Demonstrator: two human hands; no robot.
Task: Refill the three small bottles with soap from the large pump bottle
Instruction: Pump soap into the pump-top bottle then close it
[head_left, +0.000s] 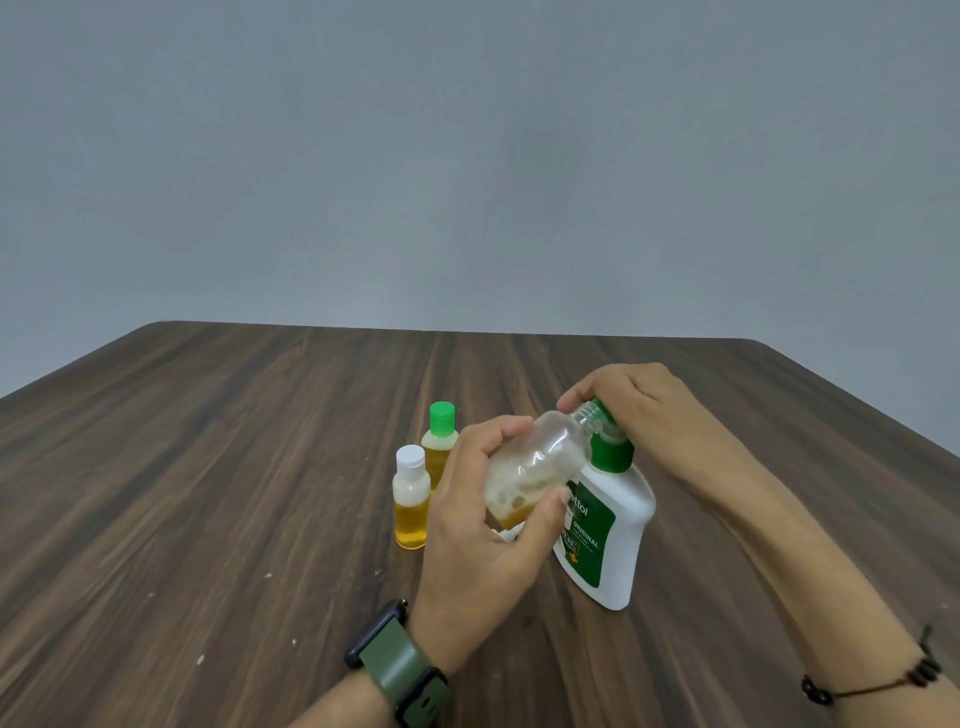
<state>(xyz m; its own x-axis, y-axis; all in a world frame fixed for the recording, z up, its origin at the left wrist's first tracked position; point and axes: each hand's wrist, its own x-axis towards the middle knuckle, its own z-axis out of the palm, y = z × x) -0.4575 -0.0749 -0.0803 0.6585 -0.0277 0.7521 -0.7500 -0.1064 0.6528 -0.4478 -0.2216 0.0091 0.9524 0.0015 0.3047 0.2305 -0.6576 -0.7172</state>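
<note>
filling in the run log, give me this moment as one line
left hand: holds open small bottle tilted at pump | right hand: on pump of large pump bottle | two capped small bottles: upright on table

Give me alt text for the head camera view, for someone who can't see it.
The left hand tilts an uncapped, nearly empty small bottle against the pump of a large white soap bottle, which the right hand covers. Two capped small bottles, one with a white cap and one with a green cap, stand behind on the wooden table.
</note>
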